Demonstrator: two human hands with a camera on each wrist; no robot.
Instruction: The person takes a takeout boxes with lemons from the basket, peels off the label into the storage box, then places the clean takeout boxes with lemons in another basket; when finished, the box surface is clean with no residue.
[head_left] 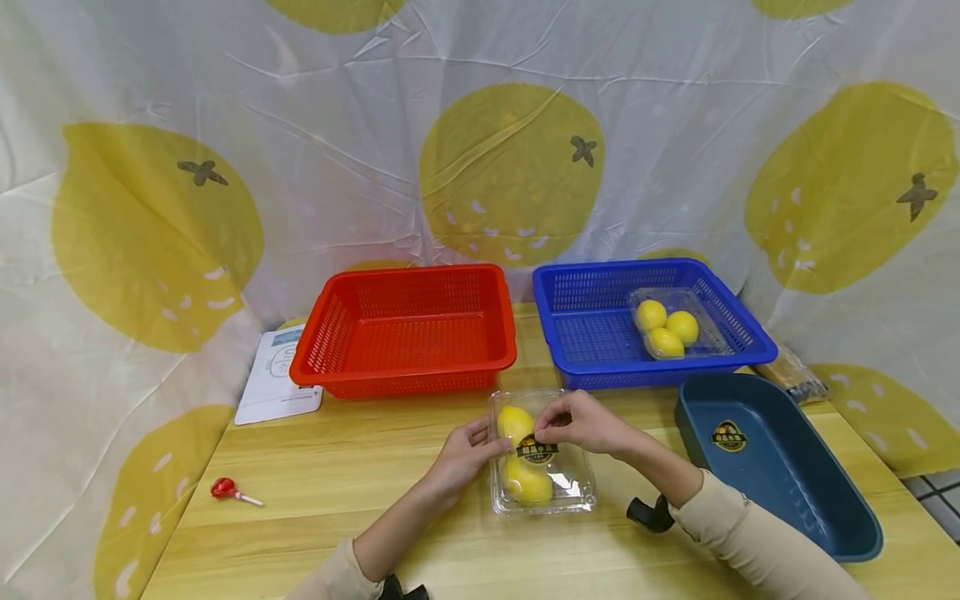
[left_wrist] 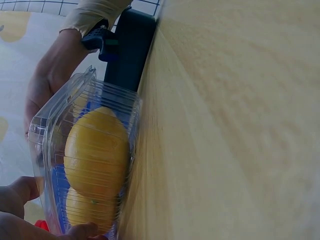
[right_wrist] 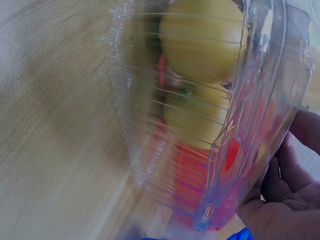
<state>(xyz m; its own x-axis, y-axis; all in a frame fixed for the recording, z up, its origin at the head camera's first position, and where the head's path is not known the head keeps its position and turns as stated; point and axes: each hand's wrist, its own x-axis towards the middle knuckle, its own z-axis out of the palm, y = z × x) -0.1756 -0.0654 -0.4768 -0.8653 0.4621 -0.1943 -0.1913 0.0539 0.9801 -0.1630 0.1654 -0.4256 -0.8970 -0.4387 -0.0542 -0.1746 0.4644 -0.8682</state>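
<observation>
A clear plastic clamshell box [head_left: 573, 483] with yellow lemons [head_left: 527, 482] inside sits on the table in front of me. My left hand [head_left: 463, 457] grips its left edge, thumb over the lid and fingers along the side, as the left wrist view also shows. Over the lid, my right hand [head_left: 581, 423] pinches the upper edge of a black-and-gold sticker [head_left: 537, 450] between thumb and fingertips. In the right wrist view that hand's curled fingers [right_wrist: 287, 175] are close against the lid. Whether the whole sticker touches the lid cannot be told.
Behind the box stand a red basket [head_left: 416, 379] and a blue basket [head_left: 592, 367]; the blue one holds another box of lemons [head_left: 665, 340]. A dark teal tray [head_left: 780, 450] with a similar sticker [head_left: 729, 436] lies right. Left are a red lollipop [head_left: 223, 488] and white sheet [head_left: 262, 387].
</observation>
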